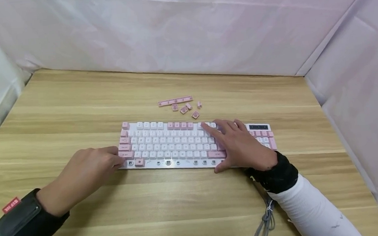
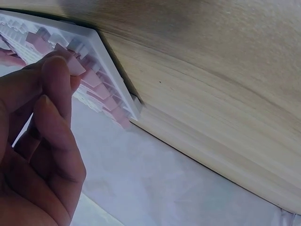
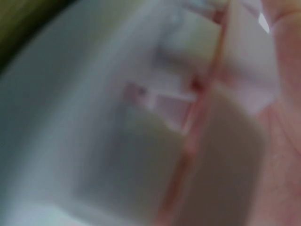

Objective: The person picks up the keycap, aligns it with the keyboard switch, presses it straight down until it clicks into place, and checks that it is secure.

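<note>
A white keyboard (image 1: 168, 149) with white and pink keycaps lies on the wooden table. At its left end my left hand (image 1: 93, 166) pinches a pink keycap (image 2: 70, 61) between thumb and fingertips, seen in the left wrist view. Beside it, an exposed key switch (image 1: 130, 163) shows in the front row. My right hand (image 1: 239, 145) rests spread across the right part of the keyboard, its thumb at the front edge and its fingers reaching toward the back edge. It hides part of the keys. The right wrist view shows blurred keycaps (image 3: 235, 155) close to the palm.
Behind the keyboard lie a long pink spacebar (image 1: 175, 101) and several small loose pink keycaps (image 1: 184, 110). A grey bundled cable (image 1: 265, 223) lies at the front right, by the right forearm. White cloth (image 1: 168, 30) hangs behind the table and along its sides.
</note>
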Available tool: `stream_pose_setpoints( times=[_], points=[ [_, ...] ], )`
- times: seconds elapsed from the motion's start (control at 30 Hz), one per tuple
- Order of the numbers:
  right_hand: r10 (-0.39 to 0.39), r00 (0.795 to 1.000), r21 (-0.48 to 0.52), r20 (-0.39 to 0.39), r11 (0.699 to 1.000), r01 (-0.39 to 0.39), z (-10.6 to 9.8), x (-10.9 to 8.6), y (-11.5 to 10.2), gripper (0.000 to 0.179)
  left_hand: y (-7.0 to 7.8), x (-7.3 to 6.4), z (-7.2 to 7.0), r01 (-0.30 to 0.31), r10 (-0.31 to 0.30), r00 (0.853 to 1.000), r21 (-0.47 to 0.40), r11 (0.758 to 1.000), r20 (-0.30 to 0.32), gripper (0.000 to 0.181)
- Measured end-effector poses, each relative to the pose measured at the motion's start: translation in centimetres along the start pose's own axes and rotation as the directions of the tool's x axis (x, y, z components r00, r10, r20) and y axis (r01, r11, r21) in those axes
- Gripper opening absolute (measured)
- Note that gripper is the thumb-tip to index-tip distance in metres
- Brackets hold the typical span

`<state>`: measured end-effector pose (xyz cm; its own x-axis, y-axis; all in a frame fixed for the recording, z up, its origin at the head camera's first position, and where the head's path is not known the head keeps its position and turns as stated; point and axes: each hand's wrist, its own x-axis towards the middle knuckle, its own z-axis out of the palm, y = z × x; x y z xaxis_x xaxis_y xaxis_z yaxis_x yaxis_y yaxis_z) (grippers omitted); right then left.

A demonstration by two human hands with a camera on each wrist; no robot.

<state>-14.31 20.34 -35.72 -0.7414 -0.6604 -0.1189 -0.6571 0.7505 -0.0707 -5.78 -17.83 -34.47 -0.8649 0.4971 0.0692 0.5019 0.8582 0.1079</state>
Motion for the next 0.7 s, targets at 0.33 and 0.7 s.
stream_pose_setpoints(
  times=[0.33, 0.7],
  points=[
    [-0.001, 1.0, 0.005, 0.0, 1.0, 0.001, -0.07, -0.08, 0.05, 0.131, 0.08, 0.07, 0.0, -0.005, 0.006, 1.0, 0.026, 1.0, -0.009, 0.017],
    [-0.005, 1.0, 0.004, -0.005, 1.0, 0.005, -0.15, -0.05, 0.05, 0.131, 0.05, 0.08, 0.1, -0.012, 0.013, 1.0, 0.032, 0.999, -0.027, 0.016]
  ],
)
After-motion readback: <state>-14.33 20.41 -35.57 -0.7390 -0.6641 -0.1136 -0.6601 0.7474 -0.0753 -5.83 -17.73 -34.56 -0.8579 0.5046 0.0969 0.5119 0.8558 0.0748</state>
